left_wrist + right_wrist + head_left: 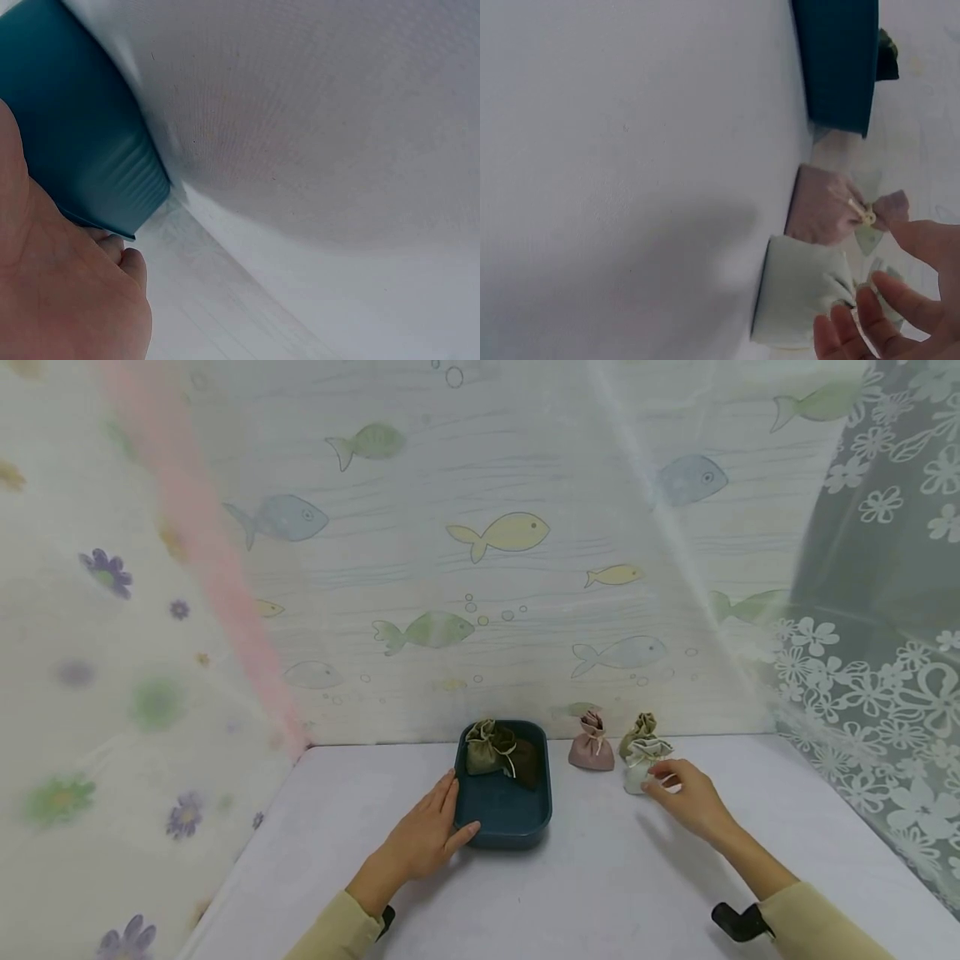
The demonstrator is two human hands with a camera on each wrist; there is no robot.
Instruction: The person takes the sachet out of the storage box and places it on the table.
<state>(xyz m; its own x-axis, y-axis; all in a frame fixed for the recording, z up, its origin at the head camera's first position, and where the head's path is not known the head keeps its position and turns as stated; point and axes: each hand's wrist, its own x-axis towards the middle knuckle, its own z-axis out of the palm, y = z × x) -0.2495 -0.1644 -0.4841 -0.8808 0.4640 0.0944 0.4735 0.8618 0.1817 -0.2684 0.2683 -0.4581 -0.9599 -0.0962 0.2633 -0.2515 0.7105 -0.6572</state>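
Note:
A dark blue plastic bin (pixel 501 812) stands on the white table, holding an olive drawstring pouch (pixel 482 761) and a dark brown pouch (pixel 527 766) at its far end. My left hand (pixel 420 839) rests along the bin's left side, fingers extended, thumb over the near rim. In the left wrist view the palm lies by the teal wall (pixel 75 112). My right hand (pixel 692 797) is at a pale mint pouch (pixel 637 774), fingers bent near its tied neck, thumb apart from them in the right wrist view. Behind it sits another olive pouch (pixel 642 726), partly hidden.
A dusty pink pouch (pixel 591 753) stands between the bin and the mint pouch. A fish-print curtain (pixel 495 593) hangs along the table's back edge. Flowered sheets hang at both sides, the right one with white lace flowers (pixel 922 810).

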